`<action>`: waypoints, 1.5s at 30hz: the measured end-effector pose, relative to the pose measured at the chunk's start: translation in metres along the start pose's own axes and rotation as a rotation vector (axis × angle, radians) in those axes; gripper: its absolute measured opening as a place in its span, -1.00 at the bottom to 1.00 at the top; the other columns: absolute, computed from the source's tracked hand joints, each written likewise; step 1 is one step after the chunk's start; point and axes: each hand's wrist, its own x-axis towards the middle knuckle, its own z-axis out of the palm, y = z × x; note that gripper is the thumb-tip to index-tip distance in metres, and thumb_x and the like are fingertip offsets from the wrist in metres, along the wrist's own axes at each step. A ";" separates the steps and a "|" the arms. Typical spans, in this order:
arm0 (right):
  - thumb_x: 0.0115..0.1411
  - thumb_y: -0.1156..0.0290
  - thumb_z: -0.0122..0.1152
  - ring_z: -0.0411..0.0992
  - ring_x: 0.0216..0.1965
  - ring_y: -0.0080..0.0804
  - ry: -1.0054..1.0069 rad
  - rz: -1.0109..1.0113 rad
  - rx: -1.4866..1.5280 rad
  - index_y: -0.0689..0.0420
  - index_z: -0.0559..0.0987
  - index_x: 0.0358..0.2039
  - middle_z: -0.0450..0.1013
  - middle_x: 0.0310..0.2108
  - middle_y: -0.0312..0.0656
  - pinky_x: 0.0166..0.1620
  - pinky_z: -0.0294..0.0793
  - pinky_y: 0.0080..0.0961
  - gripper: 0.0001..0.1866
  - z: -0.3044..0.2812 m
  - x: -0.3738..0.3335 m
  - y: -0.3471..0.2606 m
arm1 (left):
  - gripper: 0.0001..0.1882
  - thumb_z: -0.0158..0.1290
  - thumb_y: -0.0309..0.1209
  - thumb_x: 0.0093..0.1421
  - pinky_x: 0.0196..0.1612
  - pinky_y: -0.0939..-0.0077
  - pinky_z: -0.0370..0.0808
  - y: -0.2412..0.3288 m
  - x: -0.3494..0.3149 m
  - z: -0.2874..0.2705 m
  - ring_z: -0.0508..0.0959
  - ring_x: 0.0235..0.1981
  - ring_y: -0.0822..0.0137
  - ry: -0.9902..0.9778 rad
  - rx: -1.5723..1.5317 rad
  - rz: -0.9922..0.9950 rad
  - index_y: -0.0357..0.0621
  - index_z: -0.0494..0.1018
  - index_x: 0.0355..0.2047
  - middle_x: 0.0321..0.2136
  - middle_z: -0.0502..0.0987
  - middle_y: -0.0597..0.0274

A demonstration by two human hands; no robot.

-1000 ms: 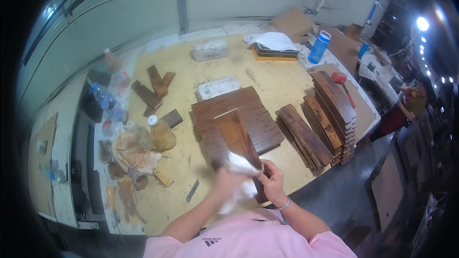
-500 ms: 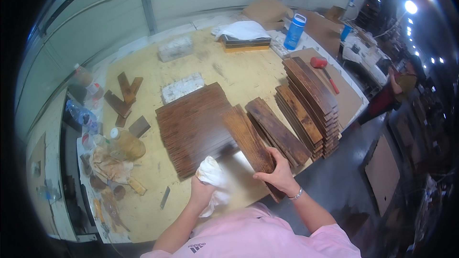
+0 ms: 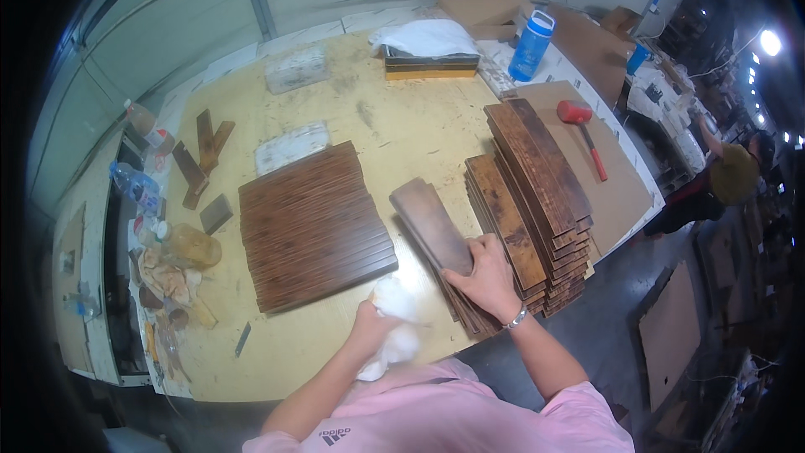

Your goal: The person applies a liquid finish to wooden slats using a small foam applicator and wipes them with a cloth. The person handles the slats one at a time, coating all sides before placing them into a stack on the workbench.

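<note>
My left hand (image 3: 371, 329) is closed around a crumpled white rag (image 3: 397, 304), blurred by motion, near the front edge of the table. Further right, my right hand (image 3: 485, 275) grips the top wooden plank (image 3: 429, 216) of a small pile, thumb on its face and fingers over its right side. That plank is brown, its surface smeared by motion. Left of the pile lies a wide row of dark brown planks (image 3: 314, 222), edge against edge. A taller stack of mottled brown planks (image 3: 541, 159) rises just right of my right hand.
A red mallet (image 3: 584, 130) lies on cardboard at the right. A blue bottle (image 3: 532, 49) and cloth-topped box (image 3: 431, 67) stand at the back. Bottles, a jar of yellowish liquid (image 3: 191, 245) and stained rags (image 3: 170, 278) line the left edge. A person (image 3: 728, 169) stands far right.
The plank that my right hand held tilted now rests on the small pile, with the hand still on it. My left hand and the rag have shifted slightly right. The view has turned a little.
</note>
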 end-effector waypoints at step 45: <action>0.01 0.56 0.22 0.30 0.14 0.16 0.123 -0.698 0.087 0.33 0.46 -0.06 0.32 0.06 0.18 0.17 0.37 -0.12 -0.58 0.174 -0.037 -0.106 | -0.73 -0.07 -0.37 0.33 -0.28 0.35 0.60 -0.019 -0.142 -0.169 0.61 -0.28 0.29 0.564 -0.518 0.162 -0.26 0.39 -0.05 -0.25 0.54 0.15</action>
